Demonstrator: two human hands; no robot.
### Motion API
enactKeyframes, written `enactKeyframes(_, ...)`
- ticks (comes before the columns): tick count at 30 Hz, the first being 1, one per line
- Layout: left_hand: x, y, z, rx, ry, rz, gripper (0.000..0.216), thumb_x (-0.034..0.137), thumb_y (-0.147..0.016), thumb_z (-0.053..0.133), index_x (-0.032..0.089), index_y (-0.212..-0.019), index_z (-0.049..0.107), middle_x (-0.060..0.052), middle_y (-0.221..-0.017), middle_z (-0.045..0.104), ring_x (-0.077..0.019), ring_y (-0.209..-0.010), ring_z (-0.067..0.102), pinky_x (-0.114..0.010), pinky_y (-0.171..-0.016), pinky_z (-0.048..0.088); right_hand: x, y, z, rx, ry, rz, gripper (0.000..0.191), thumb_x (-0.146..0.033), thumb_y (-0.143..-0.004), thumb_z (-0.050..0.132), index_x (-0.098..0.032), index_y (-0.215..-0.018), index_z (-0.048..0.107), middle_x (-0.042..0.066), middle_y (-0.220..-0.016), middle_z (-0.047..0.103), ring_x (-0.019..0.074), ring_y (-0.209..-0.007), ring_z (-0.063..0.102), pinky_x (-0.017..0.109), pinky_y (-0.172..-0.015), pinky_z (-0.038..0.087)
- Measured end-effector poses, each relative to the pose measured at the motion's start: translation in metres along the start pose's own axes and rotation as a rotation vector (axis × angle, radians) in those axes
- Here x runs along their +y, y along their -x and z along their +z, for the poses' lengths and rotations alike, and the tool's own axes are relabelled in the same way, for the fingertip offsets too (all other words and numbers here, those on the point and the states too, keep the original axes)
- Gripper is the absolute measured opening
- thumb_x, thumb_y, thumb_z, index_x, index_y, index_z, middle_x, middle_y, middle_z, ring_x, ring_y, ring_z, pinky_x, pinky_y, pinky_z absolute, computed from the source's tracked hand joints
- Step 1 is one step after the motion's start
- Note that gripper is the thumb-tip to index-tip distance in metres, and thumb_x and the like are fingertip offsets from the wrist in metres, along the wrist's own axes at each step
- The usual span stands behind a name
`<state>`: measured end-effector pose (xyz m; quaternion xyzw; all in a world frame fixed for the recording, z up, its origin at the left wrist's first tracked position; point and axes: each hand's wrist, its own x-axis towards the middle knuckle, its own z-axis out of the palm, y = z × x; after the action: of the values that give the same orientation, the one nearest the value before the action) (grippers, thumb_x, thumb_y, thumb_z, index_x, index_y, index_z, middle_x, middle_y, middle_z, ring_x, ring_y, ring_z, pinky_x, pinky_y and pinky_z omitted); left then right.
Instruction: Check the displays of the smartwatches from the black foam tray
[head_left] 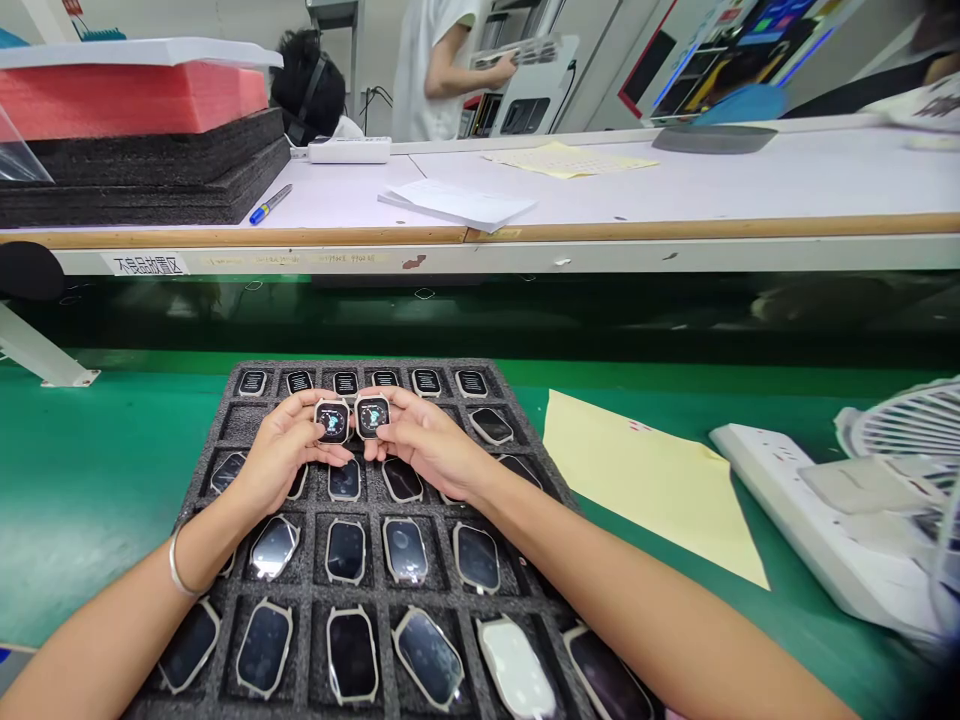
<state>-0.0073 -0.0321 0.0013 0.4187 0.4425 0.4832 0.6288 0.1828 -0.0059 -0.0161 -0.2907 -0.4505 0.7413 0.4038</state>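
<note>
My left hand [289, 445] grips a smartwatch case [332, 421] between thumb and fingers, its screen lit. In my right hand [416, 435] is a second lit smartwatch case [373, 416], held close beside the first. Both show a similar dark display with a bluish figure and small text. Below them lies a dark foam tray [304, 625] divided into compartments, with strapless watch cases in many of them. The far row, such as this watch case [426, 382], shows lit white text. Nearer ones, like this watch case [352, 655], have dark screens. One case [517, 665] lies with its pale side up.
Right of the tray lie a yellow sheet [645, 480], a white power strip [787, 510] and a white fan [911, 430]. A raised shelf [585, 200] crosses behind, bearing foam blocks [150, 100], a pen [271, 204] and papers [457, 202]. A person [439, 65] stands beyond.
</note>
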Motion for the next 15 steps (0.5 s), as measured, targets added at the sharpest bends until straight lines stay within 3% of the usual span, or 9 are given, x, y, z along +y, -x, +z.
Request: enactKeyframes(15,0.0012,0.0008,0.0018,-0.021,-0.027,-0.011,0.039,0.020,-0.069,0.062,0.015,-0.107,0.056,-0.003,-0.091,0.068,-0.0184,-0.063,0.072,-0.032,-0.064,0.059,0.0015,-0.0023,0.0002,0.020,-0.001,0.010,0.034,-0.021,-0.075,0.071,-0.018,-0.107,0.059,-0.001,-0.083,0.069,0.0106,-0.059,0.064,0.028,-0.063,0.047)
